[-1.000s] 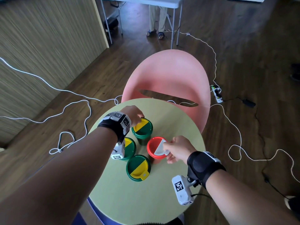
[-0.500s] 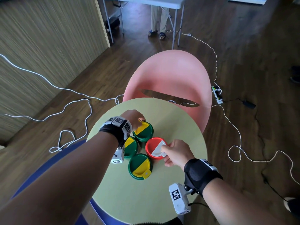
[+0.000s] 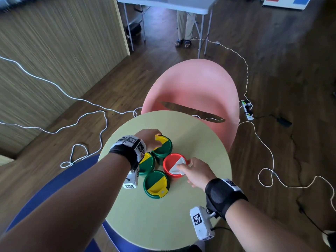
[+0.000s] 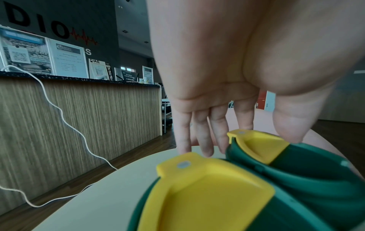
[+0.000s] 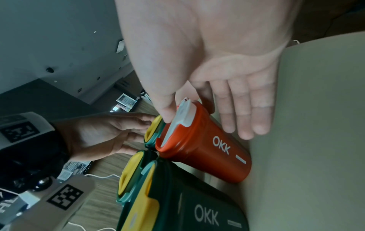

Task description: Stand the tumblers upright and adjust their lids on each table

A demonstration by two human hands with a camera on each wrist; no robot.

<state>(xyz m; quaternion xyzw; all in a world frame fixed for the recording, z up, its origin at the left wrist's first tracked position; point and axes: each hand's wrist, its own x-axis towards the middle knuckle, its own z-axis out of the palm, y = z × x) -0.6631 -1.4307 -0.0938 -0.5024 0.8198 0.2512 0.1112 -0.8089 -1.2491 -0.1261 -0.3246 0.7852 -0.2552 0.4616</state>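
Round green table (image 3: 145, 224), wood floor (image 3: 272, 70), pink chair (image 3: 196, 91), left hand (image 3: 148, 138) grip holding far green tumbler lid (image 3: 162, 145), right hand (image 3: 197, 172) pinching red tumbler lid (image 3: 172, 163).

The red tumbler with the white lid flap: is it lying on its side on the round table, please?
No, the red tumbler with the white lid flap stands upright on the round pale green table.
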